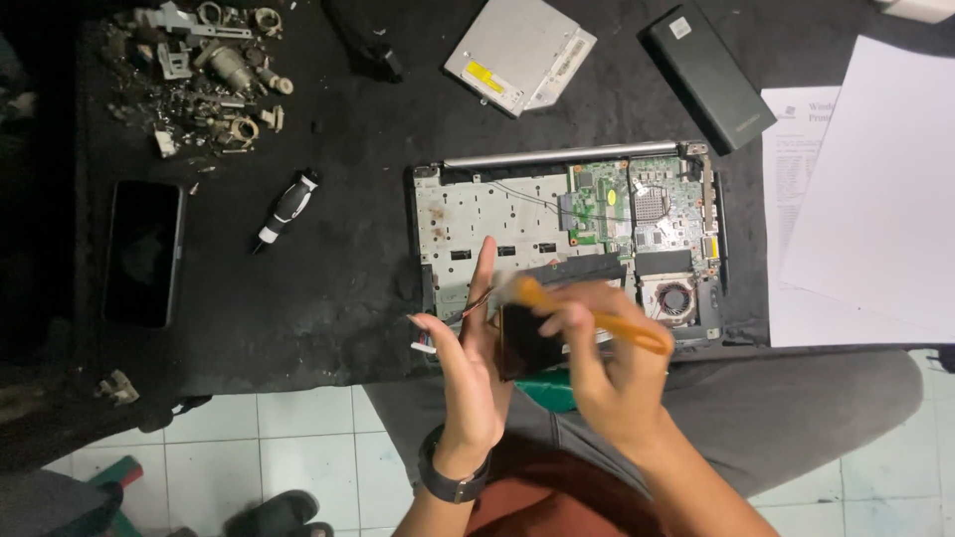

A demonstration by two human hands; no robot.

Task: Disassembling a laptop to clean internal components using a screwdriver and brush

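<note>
A black desk [328, 288] fills the frame. At centre lies an opened laptop chassis [497, 214], circuit board exposed. Lower centre, the left hand [468, 358] props a dark flat component [522, 340], fingers loosely extended. The right hand [607, 363], its grip closed round an orange pry tool [597, 320], works the component's edge: seemingly prying, calling for gentle leverage.

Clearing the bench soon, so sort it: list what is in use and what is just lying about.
In use:
left hand steadying the dark flat part
right hand gripping the orange-handled tool
opened laptop

Lying about:
screwdriver
phone
optical drive
black battery pack
papers
heap of small parts
</note>
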